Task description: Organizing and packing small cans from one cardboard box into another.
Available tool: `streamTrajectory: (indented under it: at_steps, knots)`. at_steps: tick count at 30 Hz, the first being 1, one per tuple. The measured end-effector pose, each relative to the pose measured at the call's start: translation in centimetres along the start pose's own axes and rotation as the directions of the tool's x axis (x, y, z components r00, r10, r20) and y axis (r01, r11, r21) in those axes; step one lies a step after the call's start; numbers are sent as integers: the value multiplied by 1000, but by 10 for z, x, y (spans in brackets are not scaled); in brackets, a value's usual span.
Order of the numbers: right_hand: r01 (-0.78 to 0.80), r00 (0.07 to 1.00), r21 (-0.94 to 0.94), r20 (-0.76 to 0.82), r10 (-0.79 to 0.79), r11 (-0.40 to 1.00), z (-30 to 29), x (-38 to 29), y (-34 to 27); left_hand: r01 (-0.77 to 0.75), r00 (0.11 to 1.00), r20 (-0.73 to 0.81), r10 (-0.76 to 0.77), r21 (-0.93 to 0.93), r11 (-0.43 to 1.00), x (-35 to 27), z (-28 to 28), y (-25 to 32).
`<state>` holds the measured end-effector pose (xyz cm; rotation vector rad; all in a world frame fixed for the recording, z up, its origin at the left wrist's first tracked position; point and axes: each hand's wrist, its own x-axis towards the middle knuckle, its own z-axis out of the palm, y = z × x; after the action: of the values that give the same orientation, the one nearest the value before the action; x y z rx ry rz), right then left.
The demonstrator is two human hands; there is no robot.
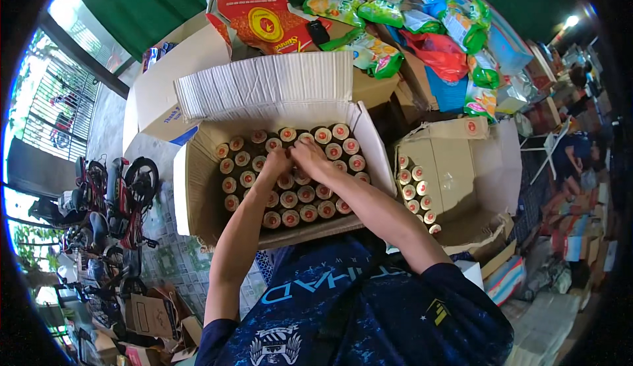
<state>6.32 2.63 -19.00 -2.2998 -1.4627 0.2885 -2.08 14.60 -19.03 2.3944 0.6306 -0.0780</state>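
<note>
A large open cardboard box (376, 153) stands before me, filled with several upright round containers (289, 199). Their tops are pale gold with a red emblem at the centre. My left hand (278, 162) and my right hand (309, 154) reach into the middle of the back rows, almost touching each other. The left one is bent down beside a container top, its fingertips hidden. Over another top lie the fingers of the right hand; whether either hand grips a container cannot be made out. To the right, a second open carton (450, 178) has similar containers (408, 191) along its left side.
Behind the box lie a red printed bag (262, 20), a black object (317, 32) and several green-and-white packets (381, 52). A closed carton (170, 79) adjoins at left. Motorbikes (123, 193) stand on the tiled floor. At far right sits another person (573, 153) near a white folding frame (550, 146).
</note>
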Motion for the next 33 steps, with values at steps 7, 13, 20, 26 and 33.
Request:
streamTrajectory:
  at_steps: [7, 13, 20, 26, 33]
  knots:
    - [-14, 1000, 27, 20, 13, 1000, -35, 4, -29, 80, 995, -59, -83, -48, 996, -19, -42, 26]
    - [-101, 995, 234, 6, 103, 967, -121, -8, -36, -83, 993, -107, 58, -245, 966, -42, -79, 87]
    - [-128, 977, 453, -96, 191, 882, -225, -58, -32, -263, 964, -78, 255, -441, 858, -61, -117, 159]
    - [-131, 866, 392, -403, 298, 911, -270, -114, -7, -402, 886, -32, 462, -546, 735, -53, -113, 236]
    - [-409, 676, 373, -489, 551, 833, -274, -177, 20, -471, 830, 7, 558, -525, 708, -27, -35, 302]
